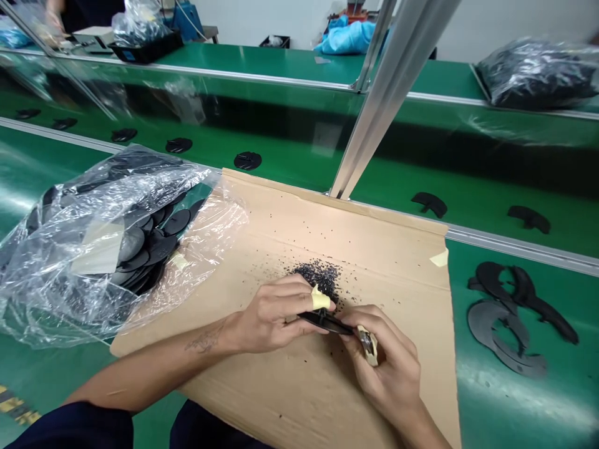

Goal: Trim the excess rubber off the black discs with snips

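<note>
My left hand (285,312) is closed on a thin black plastic disc (322,321), tilted nearly edge-on above the cardboard. Yellowish tape (320,299) wraps one of its fingers. My right hand (386,362) is closed around a small metal tool (368,343) with pale tape about it; the tool's working end is hidden, so its exact kind is unclear. The right fingertips are at the right edge of the disc. Just beyond the hands, a heap of tiny black plastic scraps (322,274) lies on the cardboard sheet (262,386).
On the left, a clear plastic bag (56,237) holds several black discs (154,243). Curved black parts (505,337) lie at right. Behind a metal post (388,93), several black parts (248,160) rest on a green strip. A bagged bundle (538,72) sits on the far shelf.
</note>
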`<state>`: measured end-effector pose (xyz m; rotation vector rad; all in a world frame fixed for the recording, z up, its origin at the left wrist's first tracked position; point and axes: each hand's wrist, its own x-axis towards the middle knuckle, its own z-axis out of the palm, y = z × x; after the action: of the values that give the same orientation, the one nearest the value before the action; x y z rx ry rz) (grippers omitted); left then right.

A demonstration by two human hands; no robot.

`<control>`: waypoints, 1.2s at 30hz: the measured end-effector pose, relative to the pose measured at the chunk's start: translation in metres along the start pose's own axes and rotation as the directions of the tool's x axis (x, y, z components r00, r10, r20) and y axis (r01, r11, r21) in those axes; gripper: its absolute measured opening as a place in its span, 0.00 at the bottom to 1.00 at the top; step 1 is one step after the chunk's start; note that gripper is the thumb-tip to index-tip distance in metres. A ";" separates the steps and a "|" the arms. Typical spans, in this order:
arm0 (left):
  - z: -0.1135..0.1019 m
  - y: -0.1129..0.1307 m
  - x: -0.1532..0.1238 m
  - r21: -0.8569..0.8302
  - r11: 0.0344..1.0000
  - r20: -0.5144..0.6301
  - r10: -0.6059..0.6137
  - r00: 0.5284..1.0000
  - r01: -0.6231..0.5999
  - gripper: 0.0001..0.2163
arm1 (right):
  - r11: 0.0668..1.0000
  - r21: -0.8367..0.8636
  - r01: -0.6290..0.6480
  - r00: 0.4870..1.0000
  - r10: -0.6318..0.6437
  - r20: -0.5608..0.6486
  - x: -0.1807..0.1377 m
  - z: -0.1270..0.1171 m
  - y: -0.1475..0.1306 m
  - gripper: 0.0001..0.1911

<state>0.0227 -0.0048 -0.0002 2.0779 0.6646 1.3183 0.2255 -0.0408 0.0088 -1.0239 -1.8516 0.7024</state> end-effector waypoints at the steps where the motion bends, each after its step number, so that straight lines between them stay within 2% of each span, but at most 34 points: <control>1: 0.000 0.000 0.000 -0.006 1.000 0.006 -0.005 1.000 0.005 0.12 | 1.000 -0.003 -0.005 1.000 0.005 -0.002 0.000 0.000 0.000 0.11; 10: -0.001 0.004 0.000 0.021 0.996 -0.004 -0.087 0.996 0.087 0.09 | 0.998 0.043 -0.042 0.999 0.042 -0.010 0.001 0.003 0.001 0.10; 13: 0.001 0.004 0.000 -0.037 0.990 -0.005 -0.133 0.991 0.133 0.11 | 0.997 0.056 -0.058 0.998 0.060 -0.036 0.000 0.004 -0.001 0.08; 16: 0.003 0.004 -0.003 -0.116 0.970 0.040 -0.213 0.976 0.216 0.14 | 0.995 0.057 -0.082 0.994 0.085 -0.065 0.000 0.003 -0.002 0.07; 19: 0.003 0.003 -0.006 -0.117 0.948 0.023 -0.296 0.955 0.296 0.11 | 0.993 0.042 -0.112 0.992 0.114 -0.052 0.003 -0.001 -0.001 0.04; 22: 0.001 0.000 -0.006 -0.037 0.970 -0.010 -0.243 0.970 0.242 0.10 | 0.993 -0.013 -0.119 0.992 0.118 -0.039 0.008 -0.009 0.002 0.06; 27: -0.001 -0.002 0.000 0.017 0.993 0.070 -0.118 0.991 0.117 0.10 | 0.968 -0.250 0.003 1.000 -0.005 -0.009 0.007 -0.016 0.012 0.14; 32: -0.001 -0.002 0.001 0.005 0.995 0.112 -0.101 0.989 0.101 0.10 | 0.935 -0.333 0.123 0.990 -0.091 0.110 0.003 -0.014 0.020 0.15; 36: -0.003 -0.005 -0.002 0.025 0.996 0.169 -0.085 0.982 0.082 0.09 | 0.915 -0.378 0.142 0.981 -0.078 0.179 0.002 -0.017 0.022 0.16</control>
<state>0.0191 -0.0018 -0.0037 2.1243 0.6827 1.0786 0.2482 -0.0270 0.0001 -1.1253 -2.2304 0.3610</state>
